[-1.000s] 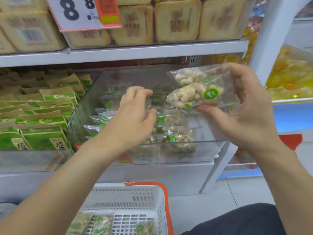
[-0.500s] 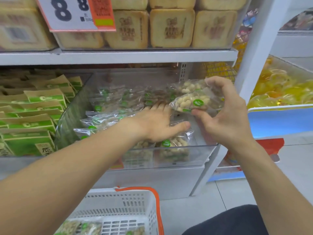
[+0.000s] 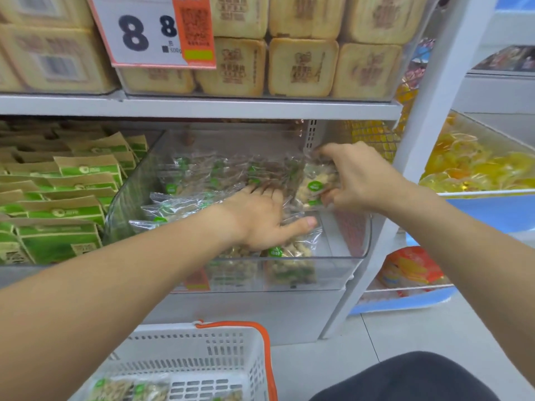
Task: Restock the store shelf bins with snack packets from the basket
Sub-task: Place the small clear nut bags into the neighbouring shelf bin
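Observation:
A clear plastic shelf bin (image 3: 351, 250) holds several clear nut packets with round green labels (image 3: 185, 209). My left hand (image 3: 263, 218) lies flat, palm down with fingers spread, on the packets in the middle of the bin. My right hand (image 3: 356, 178) is inside the bin at its right side, fingers curled around one nut packet (image 3: 314, 188) that sits low among the others. Below, a white basket with an orange handle (image 3: 220, 354) stands on the floor with a few packets (image 3: 130, 389) in it.
Green and brown cartons (image 3: 60, 198) fill the bin to the left. Tan boxed cakes (image 3: 301, 68) and a price sign (image 3: 153, 33) sit on the shelf above. A white shelf post (image 3: 428, 134) stands right of the bin, yellow sweets (image 3: 474, 166) beyond it.
My right hand has carried the nut packet forward and down into the right side of the bin. My left hand has reached deeper and flattened onto the packets.

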Action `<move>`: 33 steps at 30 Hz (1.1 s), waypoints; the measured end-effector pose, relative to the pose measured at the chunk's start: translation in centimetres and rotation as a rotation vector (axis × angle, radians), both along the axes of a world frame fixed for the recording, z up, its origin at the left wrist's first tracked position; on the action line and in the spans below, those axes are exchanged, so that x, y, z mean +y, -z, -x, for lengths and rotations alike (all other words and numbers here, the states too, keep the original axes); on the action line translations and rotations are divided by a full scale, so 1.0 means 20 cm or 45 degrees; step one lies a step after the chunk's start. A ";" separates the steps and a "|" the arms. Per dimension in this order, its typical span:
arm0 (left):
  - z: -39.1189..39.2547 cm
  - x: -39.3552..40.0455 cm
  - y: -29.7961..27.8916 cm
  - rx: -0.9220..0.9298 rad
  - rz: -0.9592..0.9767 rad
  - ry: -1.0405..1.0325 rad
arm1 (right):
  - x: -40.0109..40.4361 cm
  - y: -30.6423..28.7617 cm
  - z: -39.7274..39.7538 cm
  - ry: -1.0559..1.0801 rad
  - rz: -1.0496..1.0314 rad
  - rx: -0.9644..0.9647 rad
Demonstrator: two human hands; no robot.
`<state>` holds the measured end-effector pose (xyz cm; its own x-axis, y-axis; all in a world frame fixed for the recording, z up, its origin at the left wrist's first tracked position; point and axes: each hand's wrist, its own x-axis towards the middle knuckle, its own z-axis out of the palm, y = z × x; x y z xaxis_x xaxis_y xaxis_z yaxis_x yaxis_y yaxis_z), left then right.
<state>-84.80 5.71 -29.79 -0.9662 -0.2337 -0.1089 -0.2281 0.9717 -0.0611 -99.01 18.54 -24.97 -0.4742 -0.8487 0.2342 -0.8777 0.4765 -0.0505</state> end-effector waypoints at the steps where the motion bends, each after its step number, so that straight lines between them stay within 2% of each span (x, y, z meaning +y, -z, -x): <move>1: 0.00 0.00 0.00 0.006 0.005 0.001 | -0.03 0.00 0.01 -0.006 -0.094 0.018; 6: 0.00 -0.01 0.01 0.030 0.017 0.011 | -0.19 0.05 0.01 0.056 -0.442 0.012; 11: 0.01 -0.02 0.03 0.047 -0.005 0.001 | -0.30 0.09 0.00 0.177 -0.597 -0.053; 16: 0.02 -0.04 0.04 0.057 -0.045 -0.003 | -0.35 0.12 0.00 0.230 -0.589 -0.067; 26: 0.02 -0.03 0.04 0.061 -0.055 -0.023 | -0.23 0.08 -0.01 0.169 -0.407 0.129; 33: 0.03 -0.01 0.02 -0.012 -0.060 -0.049 | -0.24 0.07 -0.04 0.246 -0.314 0.103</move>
<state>-85.40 5.52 -30.23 -0.9556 -0.2647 -0.1296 -0.2647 0.9642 -0.0181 -98.25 13.66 -26.44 -0.6205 -0.7805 0.0762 -0.7662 0.6241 0.1534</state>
